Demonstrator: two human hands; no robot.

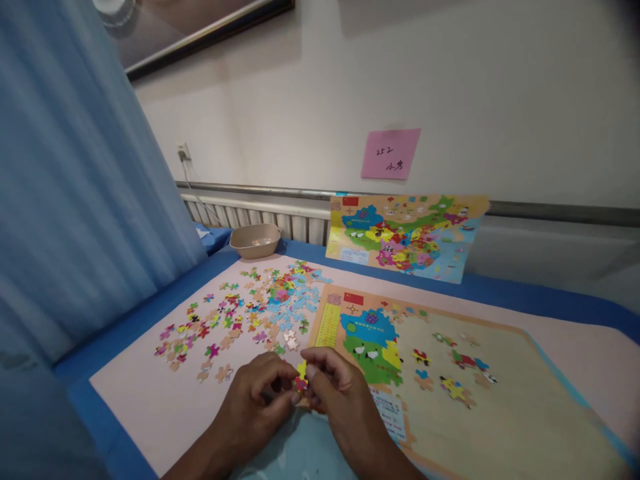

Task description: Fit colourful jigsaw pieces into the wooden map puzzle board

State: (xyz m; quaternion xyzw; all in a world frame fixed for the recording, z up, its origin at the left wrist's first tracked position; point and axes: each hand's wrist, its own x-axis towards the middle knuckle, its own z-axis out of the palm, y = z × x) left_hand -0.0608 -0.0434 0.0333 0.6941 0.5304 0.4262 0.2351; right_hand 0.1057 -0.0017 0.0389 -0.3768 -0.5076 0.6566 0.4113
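Note:
A small yellow and red jigsaw piece is pinched between the fingertips of both hands, low in the middle of the head view. My left hand closes on its left side, and my right hand grips it from the right. Partly under my right hand lies the puzzle board, its left part filled with a blue, green and yellow map area. Several loose pieces rest on the board's bare part. Many scattered pieces spread over the pale sheet to the left.
A beige plastic basket stands at the back left. Against the wall leans a printed map picture, under a pink note. A blue curtain hangs at the left. The pale sheet lies over a blue surface.

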